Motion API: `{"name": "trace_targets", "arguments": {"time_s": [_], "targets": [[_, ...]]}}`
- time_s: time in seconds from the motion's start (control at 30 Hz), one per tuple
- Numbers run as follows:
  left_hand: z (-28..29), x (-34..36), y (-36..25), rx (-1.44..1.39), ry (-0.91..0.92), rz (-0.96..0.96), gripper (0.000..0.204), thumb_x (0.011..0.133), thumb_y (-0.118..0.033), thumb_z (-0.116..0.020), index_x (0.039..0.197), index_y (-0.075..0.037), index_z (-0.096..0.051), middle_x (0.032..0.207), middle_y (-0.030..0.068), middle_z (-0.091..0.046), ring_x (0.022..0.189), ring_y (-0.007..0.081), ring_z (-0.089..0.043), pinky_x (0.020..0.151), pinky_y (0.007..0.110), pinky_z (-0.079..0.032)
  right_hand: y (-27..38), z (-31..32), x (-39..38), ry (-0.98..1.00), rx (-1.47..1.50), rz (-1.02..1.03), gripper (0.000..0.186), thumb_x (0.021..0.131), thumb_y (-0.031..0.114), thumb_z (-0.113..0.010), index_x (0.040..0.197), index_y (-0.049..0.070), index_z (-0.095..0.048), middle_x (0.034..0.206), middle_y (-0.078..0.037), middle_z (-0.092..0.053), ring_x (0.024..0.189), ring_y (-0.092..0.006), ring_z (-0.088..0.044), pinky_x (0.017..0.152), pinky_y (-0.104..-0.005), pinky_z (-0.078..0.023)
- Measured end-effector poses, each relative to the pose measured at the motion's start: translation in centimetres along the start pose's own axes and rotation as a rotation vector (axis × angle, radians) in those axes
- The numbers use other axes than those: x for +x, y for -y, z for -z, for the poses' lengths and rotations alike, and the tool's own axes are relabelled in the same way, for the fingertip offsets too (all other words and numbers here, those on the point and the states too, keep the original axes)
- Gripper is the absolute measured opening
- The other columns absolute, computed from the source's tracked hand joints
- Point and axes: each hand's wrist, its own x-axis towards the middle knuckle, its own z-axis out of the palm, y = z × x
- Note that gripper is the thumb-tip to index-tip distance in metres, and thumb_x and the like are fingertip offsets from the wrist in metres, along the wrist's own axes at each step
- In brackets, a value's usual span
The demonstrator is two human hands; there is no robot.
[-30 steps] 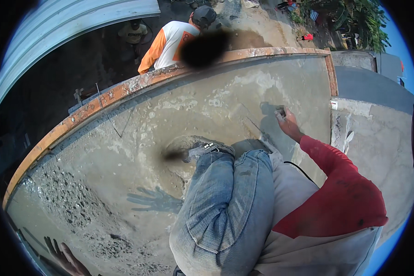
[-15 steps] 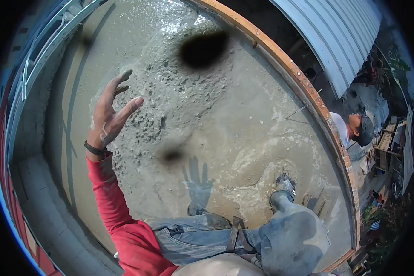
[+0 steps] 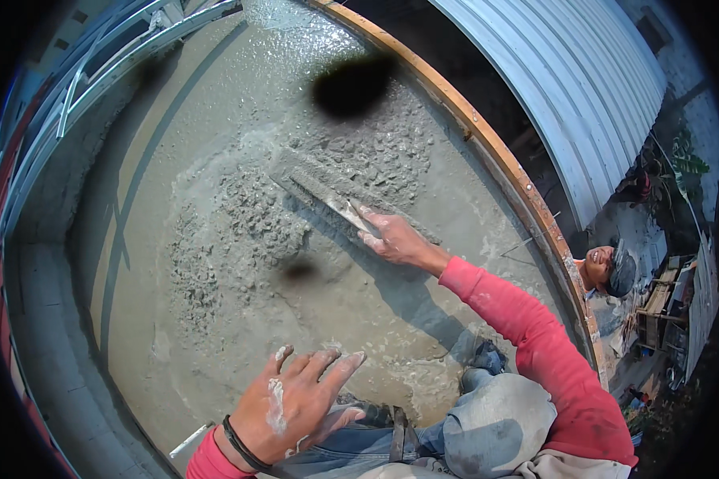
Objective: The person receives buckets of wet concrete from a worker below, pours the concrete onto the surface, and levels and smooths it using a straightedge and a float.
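Note:
My right hand (image 3: 389,238) grips a long, flat finishing float (image 3: 311,185), which lies on lumpy wet grey concrete (image 3: 232,215) and reaches forward and left from my fingers. My left hand (image 3: 299,399), smeared with cement, is low in the view in front of my bent legs (image 3: 495,423), its fingers apart and curved with nothing in them. My boot (image 3: 487,355) rests in the smoother, watery part of the mix. Two dark blurred spots hide small patches of the slab.
An orange timber form board (image 3: 479,128) borders the slab on the right; beyond it a co-worker's head (image 3: 607,273) shows below a corrugated metal sheet (image 3: 551,96) and beside a wood pile (image 3: 663,311). A low block wall (image 3: 56,343) and metal rails (image 3: 84,72) line the left.
My view has swung round to the left. My right hand has taken hold of the float that lay beside my legs and moved it onto the lumpy concrete. My left hand has moved lower.

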Motion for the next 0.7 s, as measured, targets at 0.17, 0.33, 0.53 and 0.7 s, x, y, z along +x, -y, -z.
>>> {"name": "trace_targets", "arguments": {"time_s": [0.17,0.33,0.53,0.7], "targets": [[-0.6,0.5,0.0,-0.123,0.060,-0.053,0.063,0.091,-0.046,-0.063,0.140,-0.010,-0.045,0.124,0.0164,-0.059,0.113,0.0316,-0.058,0.099,0.047,-0.043,-1.1,-0.8,10.3,0.005,-0.099,-0.230,0.053,0.090,0.018,-0.058,0.138,-0.002,-0.046,0.107,-0.029,-0.064,0.099,-0.0467,-0.061,0.085,-0.0484,-0.050],[-2.8,3.1,3.7,-0.154,0.013,0.059,0.065,0.086,-0.048,-0.069,0.135,-0.009,-0.052,0.124,0.0133,-0.061,0.110,0.0308,-0.060,0.095,0.043,-0.045,-10.2,4.0,15.4,-0.273,-0.279,-0.376,0.048,0.083,0.016,-0.061,0.126,-0.003,-0.055,0.098,-0.030,-0.066,0.093,-0.0449,-0.066,0.082,-0.0497,-0.053],[-3.5,3.9,6.2,-0.214,0.042,0.108,0.067,0.083,-0.044,-0.073,0.134,-0.006,-0.052,0.119,0.0167,-0.063,0.104,0.0352,-0.062,0.089,0.043,-0.049,-3.1,11.1,3.4,-0.182,0.058,-0.683,0.047,0.086,0.019,-0.062,0.126,-0.004,-0.054,0.104,-0.031,-0.065,0.100,-0.0419,-0.066,0.083,-0.0460,-0.053],[-4.7,5.9,6.6,-0.302,0.100,0.066,0.070,0.082,-0.037,-0.077,0.134,0.001,-0.049,0.117,0.0233,-0.063,0.106,0.0368,-0.064,0.088,0.042,-0.051,1.0,15.0,-23.5,-0.239,-0.339,-0.729,0.051,0.082,0.034,-0.075,0.116,-0.001,-0.060,0.089,-0.025,-0.069,0.077,-0.0419,-0.068,0.068,-0.0454,-0.054]]}}
